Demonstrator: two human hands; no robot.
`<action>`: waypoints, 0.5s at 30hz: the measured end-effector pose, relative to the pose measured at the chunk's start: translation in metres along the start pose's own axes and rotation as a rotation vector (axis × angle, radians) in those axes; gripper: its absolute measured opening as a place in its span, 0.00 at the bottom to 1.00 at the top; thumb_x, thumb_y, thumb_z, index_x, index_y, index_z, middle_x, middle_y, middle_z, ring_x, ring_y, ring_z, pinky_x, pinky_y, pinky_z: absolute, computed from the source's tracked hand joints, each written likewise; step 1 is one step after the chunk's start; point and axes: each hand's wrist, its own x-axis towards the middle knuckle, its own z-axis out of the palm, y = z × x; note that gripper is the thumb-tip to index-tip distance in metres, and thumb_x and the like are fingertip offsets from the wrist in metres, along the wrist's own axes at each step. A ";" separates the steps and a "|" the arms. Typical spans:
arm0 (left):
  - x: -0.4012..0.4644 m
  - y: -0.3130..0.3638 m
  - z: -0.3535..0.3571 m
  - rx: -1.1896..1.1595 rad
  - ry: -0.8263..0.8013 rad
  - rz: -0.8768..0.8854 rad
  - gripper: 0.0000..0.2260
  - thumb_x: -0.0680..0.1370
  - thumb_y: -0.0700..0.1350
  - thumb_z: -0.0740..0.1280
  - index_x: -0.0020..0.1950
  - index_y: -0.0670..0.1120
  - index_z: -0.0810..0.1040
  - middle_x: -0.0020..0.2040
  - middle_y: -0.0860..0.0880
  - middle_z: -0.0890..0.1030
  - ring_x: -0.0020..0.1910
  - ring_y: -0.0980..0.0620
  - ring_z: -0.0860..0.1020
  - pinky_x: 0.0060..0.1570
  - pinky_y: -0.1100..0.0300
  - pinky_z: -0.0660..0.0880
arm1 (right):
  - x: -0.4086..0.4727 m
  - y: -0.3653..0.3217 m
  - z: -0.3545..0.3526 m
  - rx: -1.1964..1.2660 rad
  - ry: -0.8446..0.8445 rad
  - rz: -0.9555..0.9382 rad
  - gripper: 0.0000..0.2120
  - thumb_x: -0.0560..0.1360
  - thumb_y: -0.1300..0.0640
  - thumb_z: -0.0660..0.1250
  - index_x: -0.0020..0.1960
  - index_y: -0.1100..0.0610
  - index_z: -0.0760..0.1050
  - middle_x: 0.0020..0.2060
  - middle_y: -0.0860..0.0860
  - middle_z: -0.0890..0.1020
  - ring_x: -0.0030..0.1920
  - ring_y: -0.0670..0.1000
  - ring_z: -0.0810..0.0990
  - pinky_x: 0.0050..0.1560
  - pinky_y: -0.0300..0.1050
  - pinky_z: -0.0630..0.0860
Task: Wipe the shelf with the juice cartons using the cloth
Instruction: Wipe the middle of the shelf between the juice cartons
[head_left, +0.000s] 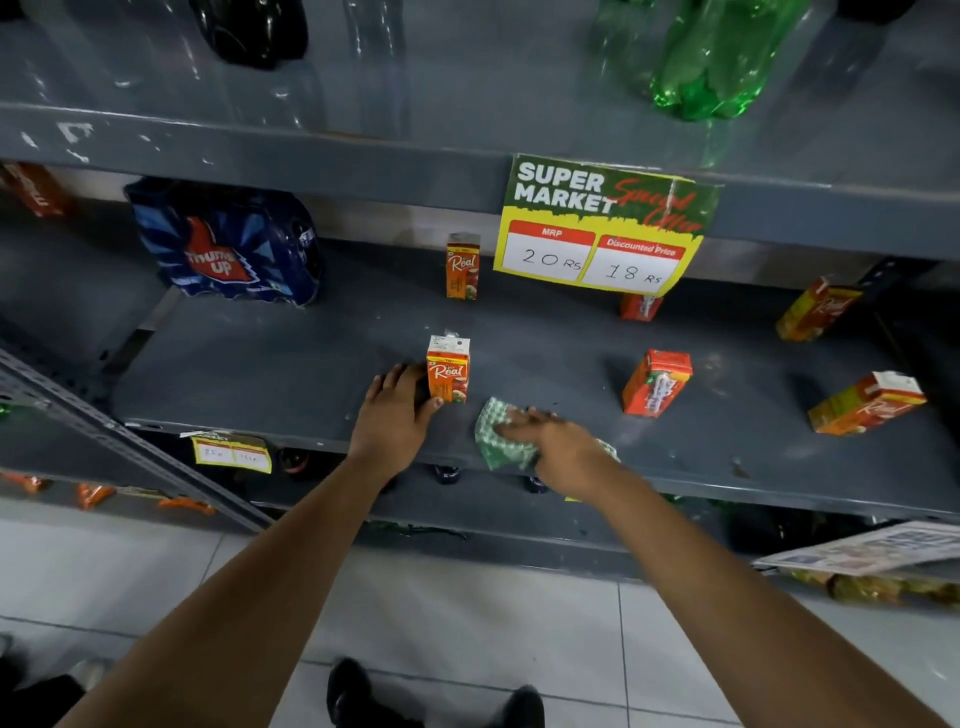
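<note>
A grey metal shelf (291, 364) carries several orange Real juice cartons. My left hand (395, 410) wraps around the near upright carton (449, 370), fingers behind it and thumb at its front base. My right hand (561, 447) presses a green-and-white checked cloth (500, 436) flat on the shelf's front edge, just right of that carton. Another carton (462, 267) stands at the back. One carton (657, 383) leans at the centre right, and two cartons (866, 402) (818, 309) lie tipped at the far right.
A blue Thums Up bottle pack (228, 244) stands at the shelf's back left. A green-and-yellow price sign (602, 228) hangs from the shelf above, hiding part of a carton (640, 306). Green and dark bottles sit on the upper shelf. A slanted metal upright (104, 421) runs at the left.
</note>
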 end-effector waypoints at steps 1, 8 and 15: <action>-0.010 0.001 0.002 0.048 0.028 0.000 0.24 0.81 0.53 0.62 0.74 0.43 0.65 0.73 0.41 0.69 0.75 0.41 0.62 0.75 0.45 0.55 | -0.011 0.003 0.002 0.021 -0.022 -0.040 0.39 0.70 0.74 0.59 0.71 0.40 0.66 0.76 0.43 0.60 0.77 0.50 0.55 0.76 0.42 0.53; -0.092 0.030 0.031 0.137 0.081 0.024 0.29 0.82 0.59 0.49 0.78 0.43 0.57 0.79 0.45 0.60 0.79 0.46 0.52 0.77 0.52 0.46 | -0.057 0.042 -0.024 0.188 -0.025 0.052 0.33 0.69 0.71 0.59 0.67 0.43 0.73 0.69 0.44 0.73 0.69 0.50 0.71 0.69 0.45 0.69; -0.099 0.076 0.055 0.249 -0.065 0.169 0.30 0.82 0.60 0.47 0.79 0.42 0.57 0.79 0.46 0.58 0.79 0.46 0.50 0.76 0.51 0.44 | -0.067 0.054 -0.015 0.036 0.119 0.090 0.37 0.70 0.73 0.58 0.72 0.43 0.66 0.76 0.45 0.63 0.76 0.51 0.59 0.74 0.43 0.57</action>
